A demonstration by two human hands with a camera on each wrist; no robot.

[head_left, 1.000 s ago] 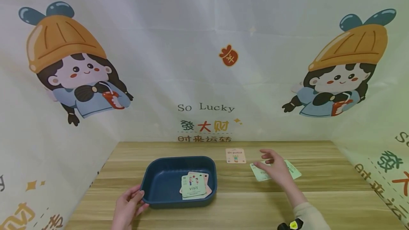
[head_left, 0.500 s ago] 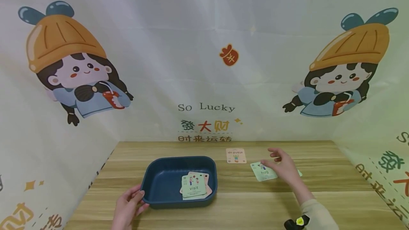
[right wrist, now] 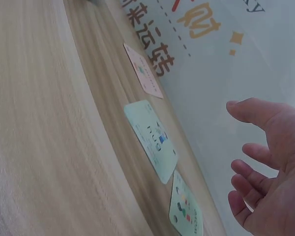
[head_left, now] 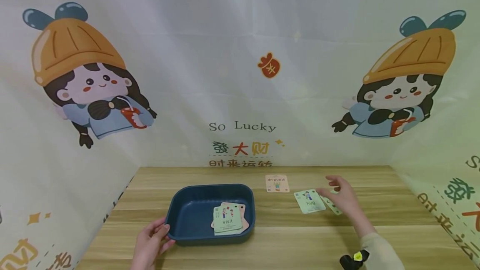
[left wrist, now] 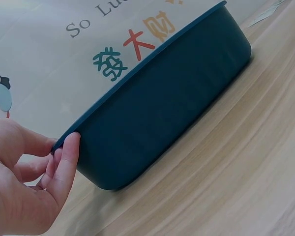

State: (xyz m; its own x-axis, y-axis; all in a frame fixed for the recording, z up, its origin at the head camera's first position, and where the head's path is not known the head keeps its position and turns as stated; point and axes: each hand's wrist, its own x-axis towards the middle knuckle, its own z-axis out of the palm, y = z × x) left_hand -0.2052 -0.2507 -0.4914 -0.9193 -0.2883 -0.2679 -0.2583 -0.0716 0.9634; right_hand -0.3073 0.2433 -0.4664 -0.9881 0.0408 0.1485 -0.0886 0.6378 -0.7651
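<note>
Head view showed the left hand (head_left: 150, 237) pinching the tray (head_left: 191, 219), the right hand (head_left: 345, 200) spread near a card (head_left: 331, 206). Card pickup appeared underway; the next move likely required an edge pinch.

The tray (head_left: 191, 220) is plain dark blue. Inside the tray, the mint-green "visit" card (head_left: 227, 221) with red touches overlaps a pale pink card (head_left: 245, 221). To the tray's right, the "stand up" card (head_left: 277, 183) is pale pink; the "hug" card (head_left: 309, 202) and the farthest card (right wrist: 186, 209) are mint green. Beneath the tray, the table (head_left: 285, 241) has tan-and-brown wood grain. Behind the tray, the off-white backdrop (head_left: 225, 32) carries green, red and gold characters, plus cartoon figures (head_left: 106, 113) in orange hats and light blue tops.
</note>
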